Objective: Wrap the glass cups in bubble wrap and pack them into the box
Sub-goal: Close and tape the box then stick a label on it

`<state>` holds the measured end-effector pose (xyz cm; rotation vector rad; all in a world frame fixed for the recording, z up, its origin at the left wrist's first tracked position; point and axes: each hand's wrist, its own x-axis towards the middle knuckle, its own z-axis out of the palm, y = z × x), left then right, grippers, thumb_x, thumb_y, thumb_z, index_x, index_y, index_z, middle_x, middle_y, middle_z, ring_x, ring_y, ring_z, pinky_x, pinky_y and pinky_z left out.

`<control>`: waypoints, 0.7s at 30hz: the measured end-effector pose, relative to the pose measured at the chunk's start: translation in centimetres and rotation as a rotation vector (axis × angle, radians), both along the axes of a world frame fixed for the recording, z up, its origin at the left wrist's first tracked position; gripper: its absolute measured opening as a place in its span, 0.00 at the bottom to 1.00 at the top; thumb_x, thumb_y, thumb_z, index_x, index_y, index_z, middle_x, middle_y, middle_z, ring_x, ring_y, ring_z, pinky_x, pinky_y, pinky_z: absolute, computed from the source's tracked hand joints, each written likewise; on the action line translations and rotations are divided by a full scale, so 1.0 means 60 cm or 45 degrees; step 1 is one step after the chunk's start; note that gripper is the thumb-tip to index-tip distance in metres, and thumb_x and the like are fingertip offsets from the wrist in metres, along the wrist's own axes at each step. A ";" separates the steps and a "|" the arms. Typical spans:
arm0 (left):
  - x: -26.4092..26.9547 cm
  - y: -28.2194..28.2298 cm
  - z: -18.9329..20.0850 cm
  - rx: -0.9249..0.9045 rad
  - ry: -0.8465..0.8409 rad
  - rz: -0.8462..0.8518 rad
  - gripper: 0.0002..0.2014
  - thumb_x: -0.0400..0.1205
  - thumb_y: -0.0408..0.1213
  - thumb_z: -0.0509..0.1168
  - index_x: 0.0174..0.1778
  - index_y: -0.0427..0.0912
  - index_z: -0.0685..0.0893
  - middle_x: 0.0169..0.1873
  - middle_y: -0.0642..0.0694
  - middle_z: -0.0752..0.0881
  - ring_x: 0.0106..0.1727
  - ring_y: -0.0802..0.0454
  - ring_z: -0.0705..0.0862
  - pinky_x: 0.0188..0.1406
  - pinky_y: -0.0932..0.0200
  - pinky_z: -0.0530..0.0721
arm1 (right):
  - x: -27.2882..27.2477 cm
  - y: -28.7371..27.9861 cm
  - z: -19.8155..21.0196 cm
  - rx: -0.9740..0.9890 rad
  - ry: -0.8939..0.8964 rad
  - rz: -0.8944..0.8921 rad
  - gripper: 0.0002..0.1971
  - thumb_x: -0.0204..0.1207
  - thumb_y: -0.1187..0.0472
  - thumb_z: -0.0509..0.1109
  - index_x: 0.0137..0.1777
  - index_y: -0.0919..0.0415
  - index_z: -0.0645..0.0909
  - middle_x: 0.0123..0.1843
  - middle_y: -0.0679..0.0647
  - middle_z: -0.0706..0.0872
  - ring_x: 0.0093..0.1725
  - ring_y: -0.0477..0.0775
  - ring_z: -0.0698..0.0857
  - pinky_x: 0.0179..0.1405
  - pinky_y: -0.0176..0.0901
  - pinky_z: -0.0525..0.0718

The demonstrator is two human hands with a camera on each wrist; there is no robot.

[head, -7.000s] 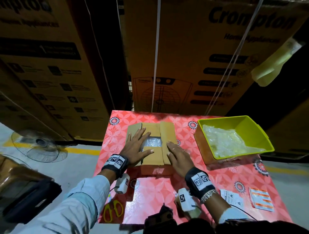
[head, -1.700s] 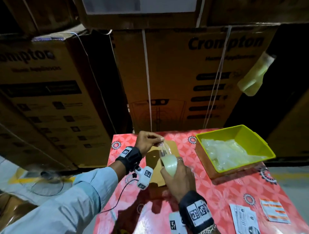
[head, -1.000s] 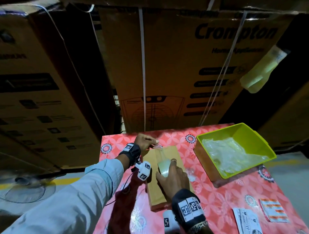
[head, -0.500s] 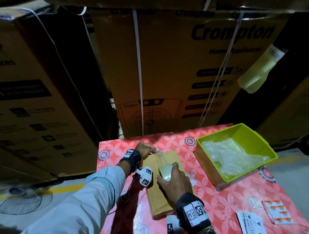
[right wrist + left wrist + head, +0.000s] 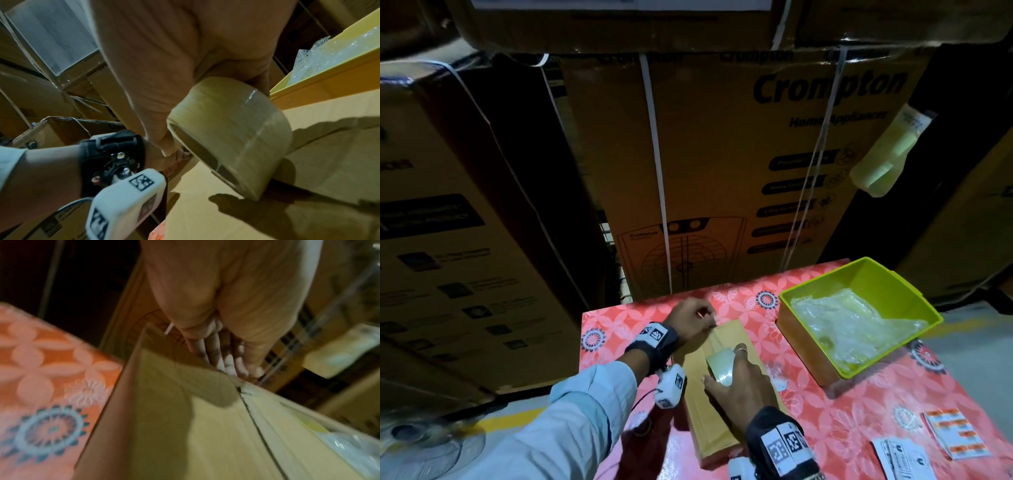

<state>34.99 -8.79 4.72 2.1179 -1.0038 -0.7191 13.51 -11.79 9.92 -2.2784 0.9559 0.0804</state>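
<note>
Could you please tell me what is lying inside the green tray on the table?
The green tray holds crumpled clear bubble wrap. Whatever may lie beneath that wrap is covered and cannot be seen.

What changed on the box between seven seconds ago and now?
Then both hands pressed the flaps flat. Now the box is closed, the right hand grips a tape roll on top, and the left hand pinches the tape end at the far edge. The green bin of bubble wrap stayed put.

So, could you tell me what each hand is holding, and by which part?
The right hand grips the tape roll around its rim; the left hand pinches the tape's free end at the box's far edge.
</note>
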 end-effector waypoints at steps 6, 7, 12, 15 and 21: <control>-0.016 0.017 -0.045 0.059 -0.083 -0.098 0.14 0.89 0.52 0.63 0.60 0.55 0.93 0.46 0.55 0.94 0.46 0.50 0.90 0.50 0.48 0.88 | -0.040 0.009 -0.004 0.040 -0.114 -0.017 0.31 0.72 0.45 0.74 0.70 0.44 0.60 0.53 0.51 0.87 0.54 0.60 0.83 0.50 0.50 0.84; -0.014 0.015 -0.044 0.072 -0.076 -0.097 0.13 0.89 0.52 0.64 0.59 0.55 0.93 0.44 0.54 0.94 0.45 0.49 0.90 0.48 0.48 0.88 | -0.049 0.009 -0.009 0.063 -0.133 -0.047 0.30 0.70 0.45 0.73 0.68 0.43 0.62 0.50 0.49 0.86 0.51 0.57 0.84 0.48 0.51 0.86; -0.011 0.012 -0.037 0.042 -0.023 -0.102 0.13 0.88 0.50 0.67 0.53 0.50 0.95 0.38 0.50 0.93 0.35 0.49 0.84 0.37 0.51 0.83 | -0.076 0.012 -0.006 0.080 -0.182 -0.088 0.29 0.63 0.34 0.65 0.64 0.40 0.66 0.46 0.46 0.86 0.44 0.50 0.86 0.42 0.51 0.89; -0.003 0.013 -0.046 0.030 0.046 -0.093 0.15 0.88 0.52 0.67 0.50 0.46 0.94 0.40 0.38 0.92 0.33 0.51 0.80 0.36 0.53 0.79 | -0.102 0.025 0.014 0.046 -0.165 -0.127 0.31 0.62 0.32 0.63 0.64 0.42 0.71 0.46 0.46 0.88 0.44 0.52 0.87 0.43 0.49 0.87; -0.007 0.012 -0.043 -0.028 0.096 -0.075 0.23 0.89 0.49 0.67 0.36 0.33 0.86 0.24 0.46 0.75 0.25 0.51 0.70 0.27 0.57 0.70 | -0.147 0.038 0.031 0.078 -0.173 -0.186 0.28 0.64 0.35 0.66 0.62 0.48 0.77 0.45 0.45 0.88 0.44 0.53 0.87 0.44 0.49 0.86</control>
